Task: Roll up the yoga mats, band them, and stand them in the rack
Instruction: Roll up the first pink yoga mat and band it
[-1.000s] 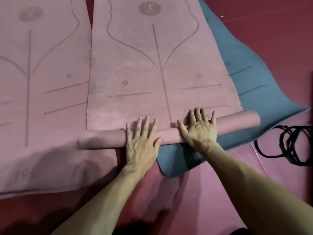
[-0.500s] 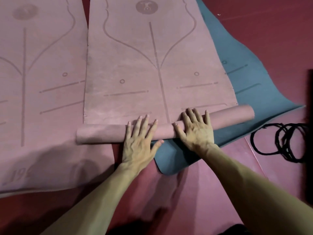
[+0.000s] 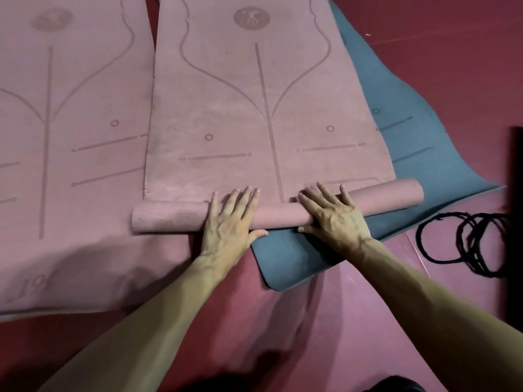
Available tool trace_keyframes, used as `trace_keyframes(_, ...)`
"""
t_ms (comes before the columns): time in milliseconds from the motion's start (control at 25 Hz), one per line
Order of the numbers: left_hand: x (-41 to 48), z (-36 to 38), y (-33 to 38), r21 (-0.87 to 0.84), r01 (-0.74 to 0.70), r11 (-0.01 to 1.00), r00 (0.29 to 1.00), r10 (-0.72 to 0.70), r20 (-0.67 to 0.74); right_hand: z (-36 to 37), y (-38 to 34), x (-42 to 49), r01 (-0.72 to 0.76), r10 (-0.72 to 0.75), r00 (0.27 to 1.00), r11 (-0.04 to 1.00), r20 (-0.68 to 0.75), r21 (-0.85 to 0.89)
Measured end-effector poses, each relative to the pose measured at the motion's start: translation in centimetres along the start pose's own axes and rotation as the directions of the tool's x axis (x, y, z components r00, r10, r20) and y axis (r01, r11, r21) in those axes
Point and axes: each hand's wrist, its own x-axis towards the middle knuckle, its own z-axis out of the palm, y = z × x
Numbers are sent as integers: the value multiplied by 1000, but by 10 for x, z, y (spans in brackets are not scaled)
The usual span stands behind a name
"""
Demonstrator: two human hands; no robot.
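Pressing down with left hand (image 3: pixel 229 222) and right hand (image 3: pixel 336 219), fingers straight and spread, palms flat, curled round nothing. Under both, the rolled near end of the pink yoga mat (image 3: pixel 169 219), unrolled beyond, lying atop a teal mat (image 3: pixel 410 137). To the right, black bands (image 3: pixel 464 241) on the floor (image 3: pixel 452 38); to the left, a second pink mat (image 3: pixel 70 137).

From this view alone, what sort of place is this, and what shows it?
Probably a yoga studio: pink yoga mats side by side, a teal mat, black bands on the red floor.
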Motion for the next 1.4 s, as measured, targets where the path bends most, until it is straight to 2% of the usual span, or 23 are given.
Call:
trace_keyframes(120, -8, -2, -25, 13, 30, 999, 998, -29, -53, -5, -3, -6, -36, 37, 999, 998, -12, 43)
trace_keyframes(280, -16, -10, -41, 11, -21, 1000, 998, 22, -57, -32, -10, -4, -78, 68, 991, 994, 117, 76)
trace_keyframes(440, -29, -25, -39, -16, -12, 1000, 996, 10, -84, -54, -24, -15, -91, 74, 982, 991, 173, 94)
trace_keyframes(760, -111, -67, -55, 37, -114, 993, 989, 117, -95, -39, -88, -85, -48, 39, 997, 988, 68, 146)
trace_keyframes(920, -145, -56, -51, -1, -59, 998, 992, 59, 109, -15, -106, -109, -1, 9, 999, 985, -46, 171)
trace_keyframes(1040, -137, -45, -60, -44, -14, 999, 966, 25, 258, -5, -89, -121, -116, 145, 979, 974, -142, 195)
trace_keyframes(1120, -136, -38, -62, -81, -7, 997, 959, 30, 281, 1, -77, -139, -148, 181, 966, 972, -183, 184)
trace_keyframes(1240, -142, -33, -60, -136, -2, 991, 985, 26, 170, 13, -67, -152, -76, 119, 966, 979, -228, 189)
trace_keyframes(1320, -144, -34, -62, -231, -30, 972, 996, 48, 73, 16, -60, -148, -70, 120, 964, 975, -236, 211)
trace_keyframes(1400, -151, -35, -67, -227, -73, 971, 997, 64, -49, 16, -55, -144, -70, 124, 964, 972, -236, 224)
